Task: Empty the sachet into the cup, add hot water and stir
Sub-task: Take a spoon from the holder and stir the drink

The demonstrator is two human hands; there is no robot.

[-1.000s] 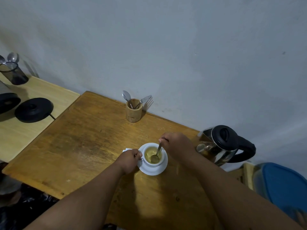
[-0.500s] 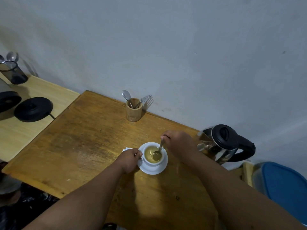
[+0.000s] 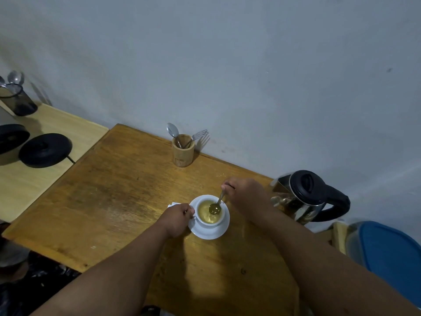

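Here, a worn wooden counter point(image 3: 109, 201) is set against a plain grey wall point(image 3: 250, 65). The white ceramic cup point(image 3: 222, 221) of yellowish liquid is steadied by its handle in the left hand point(image 3: 176, 218) grip. A small metal spoon point(image 3: 218, 202) is pinched in the right hand point(image 3: 246, 195) grip.

Worn brown wooden table point(image 3: 118, 201) against wall. Directly on it: white round saucer point(image 3: 210, 233), cylindrical wooden cutlery holder point(image 3: 183, 153), steel kettle with black lid point(image 3: 303, 197), white paper scrap point(image 3: 173, 204).

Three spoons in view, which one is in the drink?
The spoon held by the right hand, its bowl dipped in the cup. The other two stand unused in the wooden holder and the black holder.
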